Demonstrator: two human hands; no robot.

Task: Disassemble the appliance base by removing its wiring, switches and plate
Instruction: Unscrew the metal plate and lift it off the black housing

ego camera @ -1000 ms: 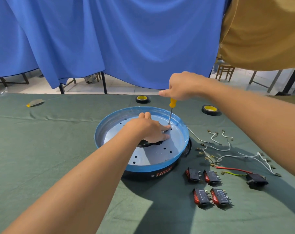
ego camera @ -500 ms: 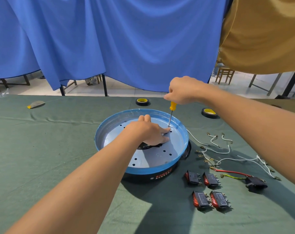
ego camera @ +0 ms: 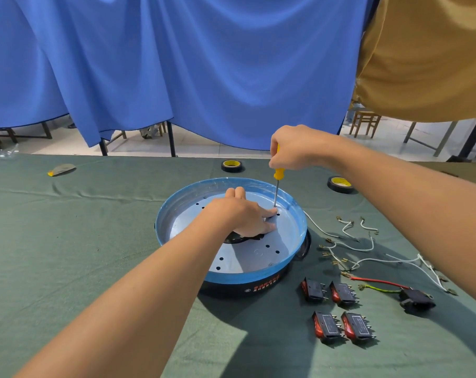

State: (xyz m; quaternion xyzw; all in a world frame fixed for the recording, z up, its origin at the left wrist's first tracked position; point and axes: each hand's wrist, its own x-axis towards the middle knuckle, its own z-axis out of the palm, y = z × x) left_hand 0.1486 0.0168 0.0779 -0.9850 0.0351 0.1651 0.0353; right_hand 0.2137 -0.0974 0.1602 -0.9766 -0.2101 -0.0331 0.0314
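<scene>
The round appliance base [ego camera: 296, 236], blue-rimmed over a black body, sits mid-table. Inside it lies a pale metal plate [ego camera: 247, 257] with small holes and a dark centre opening. My left hand [ego camera: 242, 216] lies flat on the plate, fingers spread, the index tip beside a screw. My right hand [ego camera: 296, 148] grips the yellow-handled screwdriver [ego camera: 277, 184], held upright with its tip on that screw. Several red-and-black switches [ego camera: 337, 309], loose white wires [ego camera: 362, 249] and a black socket [ego camera: 416, 300] with red and yellow-green leads lie on the cloth to the right.
Green cloth covers the table [ego camera: 67, 255]. Two rolls of black tape [ego camera: 231, 165] [ego camera: 340, 184] lie behind the base. A small grey and yellow object [ego camera: 62, 169] rests far left. Blue and tan curtains hang behind the table's far edge.
My view has shifted slightly. My right hand stays on the upright screwdriver and has turned a little; my left hand stays flat on the plate.
</scene>
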